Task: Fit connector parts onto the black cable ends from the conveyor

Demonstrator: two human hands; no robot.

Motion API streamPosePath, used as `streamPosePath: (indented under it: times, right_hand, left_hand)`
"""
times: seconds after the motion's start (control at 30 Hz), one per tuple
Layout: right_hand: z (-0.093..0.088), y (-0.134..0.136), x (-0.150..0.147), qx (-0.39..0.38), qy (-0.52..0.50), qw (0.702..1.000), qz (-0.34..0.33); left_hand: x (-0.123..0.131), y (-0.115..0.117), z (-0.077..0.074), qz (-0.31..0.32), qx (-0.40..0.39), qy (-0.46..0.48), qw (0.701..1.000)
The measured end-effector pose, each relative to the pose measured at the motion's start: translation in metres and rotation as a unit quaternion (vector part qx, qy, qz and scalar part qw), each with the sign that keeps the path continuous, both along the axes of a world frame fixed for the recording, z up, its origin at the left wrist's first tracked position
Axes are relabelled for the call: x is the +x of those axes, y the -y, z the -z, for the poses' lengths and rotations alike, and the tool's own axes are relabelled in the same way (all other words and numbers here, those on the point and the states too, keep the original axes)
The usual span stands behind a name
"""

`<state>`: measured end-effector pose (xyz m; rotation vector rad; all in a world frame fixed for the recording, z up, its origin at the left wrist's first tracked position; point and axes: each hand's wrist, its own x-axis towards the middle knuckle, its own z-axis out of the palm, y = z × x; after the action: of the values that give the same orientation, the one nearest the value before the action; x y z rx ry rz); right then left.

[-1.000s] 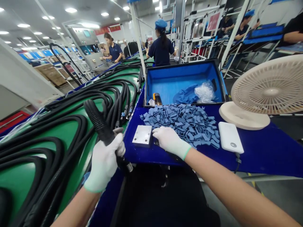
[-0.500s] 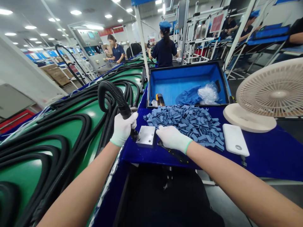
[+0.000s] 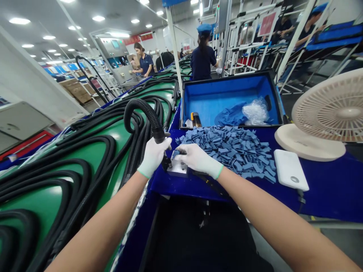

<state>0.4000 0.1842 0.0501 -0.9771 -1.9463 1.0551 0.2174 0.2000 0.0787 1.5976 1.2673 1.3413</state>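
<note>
My left hand (image 3: 153,155), in a white glove, is closed round the end of a black corrugated hose (image 3: 144,112) that arches up from the green conveyor. The hose's threaded tip (image 3: 168,164) points down at a small metal plate (image 3: 179,169) on the blue table. My right hand (image 3: 195,159), also gloved, pinches a small blue-grey plastic piece (image 3: 175,153) right beside the hose tip, over the plate. A heap of the same blue-grey pieces (image 3: 232,149) lies just behind my right hand.
Many black hoses (image 3: 85,151) lie along the green conveyor (image 3: 48,200) on the left. A blue tray (image 3: 227,96) holds a cloth and plastic bag. A cream fan (image 3: 329,109) and white box (image 3: 290,173) stand right. Other workers (image 3: 203,56) stand further back.
My left hand has lifted the hose end from the conveyor edge onto the table by the plate. My right hand picked a blue piece from the heap and brought it to the hose tip.
</note>
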Motion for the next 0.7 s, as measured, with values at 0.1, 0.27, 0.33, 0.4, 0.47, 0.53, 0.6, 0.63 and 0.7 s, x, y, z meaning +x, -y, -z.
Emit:
streamPosePath:
  times: [0.1, 0.27, 0.33, 0.4, 0.47, 0.53, 0.6, 0.63, 0.7]
  right_hand:
    - [0.005, -0.010, -0.015, -0.015, 0.004, 1.000, -0.006]
    - [0.011, -0.026, -0.025, -0.040, 0.026, 0.998, -0.030]
    - [0.010, -0.030, -0.026, -0.049, 0.037, 0.997, -0.038]
    - [0.009, -0.030, -0.025, -0.053, 0.050, 0.996, -0.043]
    - [0.007, -0.028, -0.024, -0.046, 0.072, 0.995, -0.047]
    - [0.006, -0.026, -0.023, -0.036, 0.090, 0.994, -0.050]
    - [0.006, -0.023, -0.021, -0.023, 0.095, 0.994, -0.051]
    - [0.007, -0.023, -0.020, -0.015, 0.096, 0.994, -0.053]
    - [0.009, -0.023, -0.018, 0.006, 0.108, 0.993, -0.054]
  left_hand:
    - [-0.006, -0.002, 0.001, 0.012, -0.001, -0.003, 1.000]
    - [-0.008, -0.001, 0.006, 0.031, -0.006, 0.009, 0.999]
    - [-0.005, 0.000, 0.006, 0.043, -0.008, 0.019, 0.999]
    - [-0.004, 0.003, 0.003, 0.052, -0.010, 0.029, 0.998]
    - [-0.012, 0.007, -0.001, 0.048, -0.011, 0.040, 0.998]
    - [-0.034, 0.017, -0.006, 0.023, -0.010, 0.074, 0.997]
    - [-0.075, 0.038, -0.010, -0.023, -0.023, 0.140, 0.990]
    - [-0.101, 0.054, -0.013, -0.051, -0.042, 0.176, 0.982]
    - [-0.155, 0.098, -0.016, -0.116, -0.109, 0.179, 0.971]
